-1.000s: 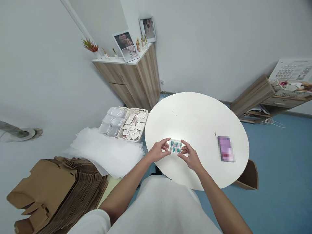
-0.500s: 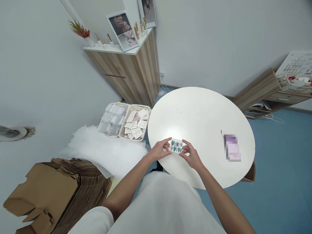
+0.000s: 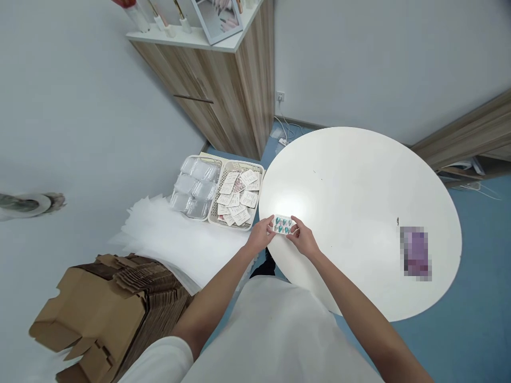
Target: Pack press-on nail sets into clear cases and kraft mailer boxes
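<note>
A small pack of press-on nails [image 3: 283, 225], teal and pale ones in rows on a white backing, is held up at the near left edge of the round white table. My left hand [image 3: 261, 234] pinches its left side between thumb and fingers. On the opposite side, my right hand [image 3: 305, 239] grips the right edge the same way. The nails face up towards me. Whether the pack touches the tabletop I cannot tell.
Left of the round table [image 3: 359, 175] stand a basket of printed cards [image 3: 235, 226] and a basket of clear plastic boxes [image 3: 195, 186]. White foam sheets [image 3: 171, 239] and flattened cardboard boxes [image 3: 96, 308] are stacked nearer. A pixelated purple object [image 3: 415, 252] lies at the table's right.
My view has tilted down and turned left, so the table and baskets appear farther right. Both hands still hold the nail pack, now closer to the table's left edge.
</note>
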### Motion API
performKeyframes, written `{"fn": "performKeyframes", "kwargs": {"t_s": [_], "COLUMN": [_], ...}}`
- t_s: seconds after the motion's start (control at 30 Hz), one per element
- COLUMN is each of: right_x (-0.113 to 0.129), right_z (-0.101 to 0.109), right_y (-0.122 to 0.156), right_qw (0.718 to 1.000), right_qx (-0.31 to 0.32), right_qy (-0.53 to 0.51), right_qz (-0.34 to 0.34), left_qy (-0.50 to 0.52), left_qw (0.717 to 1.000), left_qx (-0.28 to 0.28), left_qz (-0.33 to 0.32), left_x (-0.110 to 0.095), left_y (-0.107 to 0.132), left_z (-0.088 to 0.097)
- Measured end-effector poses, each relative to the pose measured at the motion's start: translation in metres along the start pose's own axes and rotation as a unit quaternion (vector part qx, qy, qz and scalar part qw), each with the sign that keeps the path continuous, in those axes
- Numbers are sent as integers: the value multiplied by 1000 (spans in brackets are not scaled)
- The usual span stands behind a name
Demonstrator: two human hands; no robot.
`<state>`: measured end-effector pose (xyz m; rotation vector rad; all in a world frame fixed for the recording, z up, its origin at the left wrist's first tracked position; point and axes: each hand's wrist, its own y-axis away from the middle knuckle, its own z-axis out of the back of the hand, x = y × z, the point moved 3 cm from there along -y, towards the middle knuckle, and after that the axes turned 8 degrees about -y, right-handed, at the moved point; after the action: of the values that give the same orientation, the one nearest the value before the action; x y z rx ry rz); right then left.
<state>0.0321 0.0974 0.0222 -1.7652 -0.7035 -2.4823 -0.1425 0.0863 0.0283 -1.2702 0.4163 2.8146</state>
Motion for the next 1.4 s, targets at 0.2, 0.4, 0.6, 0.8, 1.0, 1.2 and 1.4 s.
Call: {"fn": "performKeyframes", "kwargs": {"t_s": [0.2,0.4,0.6,0.8,1.0,1.2,1.4], "right_x": [-10,-25,-28,-27,-22,-14,-15], "right_z": [-13,-23,-28,-33,-39,-44,-43], "right_y": [-33,-41,-43,-30,-13,-19,-24], "right_qw": [998,996,992,995,972,962,962], "right_qx": [-7,-21,-39,-78,-112,-124,-126], "right_qy": [39,51,106,31,-182,-219,-218], "right_qz": [-39,-74,-59,-56,-96,-106,-103], "left_qy": [-10,-15,-75,0,147,210,215], "left_qw": [997,989,990,993,981,968,966], "left_qx": [35,83,93,69,32,6,10], "left_qz": [69,117,69,98,122,135,141], "left_x": [25,33,31,35,40,40,40], "left_y": [-25,-29,-26,-20,-10,-14,-19], "left_z": [-10,-21,-25,-25,-28,-32,-31]}}
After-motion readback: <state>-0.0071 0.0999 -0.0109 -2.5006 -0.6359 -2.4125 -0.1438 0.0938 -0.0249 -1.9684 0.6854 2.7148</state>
